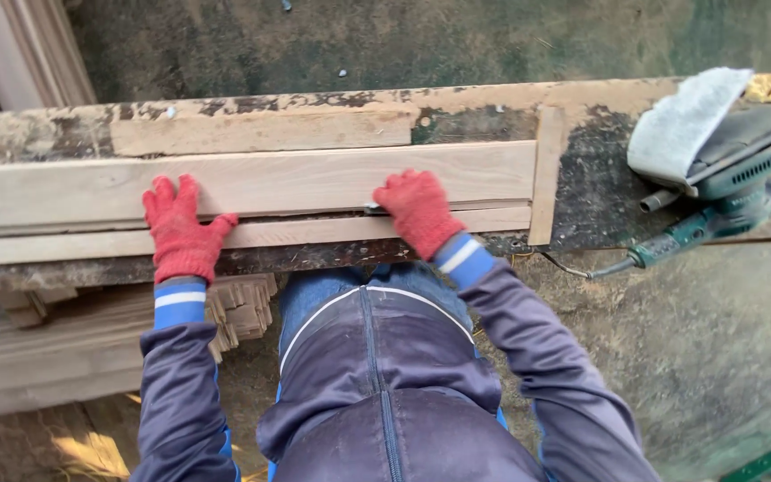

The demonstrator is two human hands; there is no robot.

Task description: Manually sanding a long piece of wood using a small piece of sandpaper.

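Both my hands wear red knit gloves. My left hand (180, 230) lies flat on a long pale wooden plank (314, 181), fingers spread, thumb hooked over its near edge. My right hand (417, 210) presses down on the same plank's near edge, fingers curled; a small grey thing shows at its fingertips, too hidden to name. The plank lies lengthwise on a worn, paint-stained workbench (484, 120), above a thinner wooden strip (314, 232).
A green electric sander (733, 183) with a grey pad on top rests at the bench's right end, its cord trailing off the edge. A short upright wooden stop (546, 174) sits at the plank's right end. Stacked boards (46, 348) lie below left. Dirt floor surrounds.
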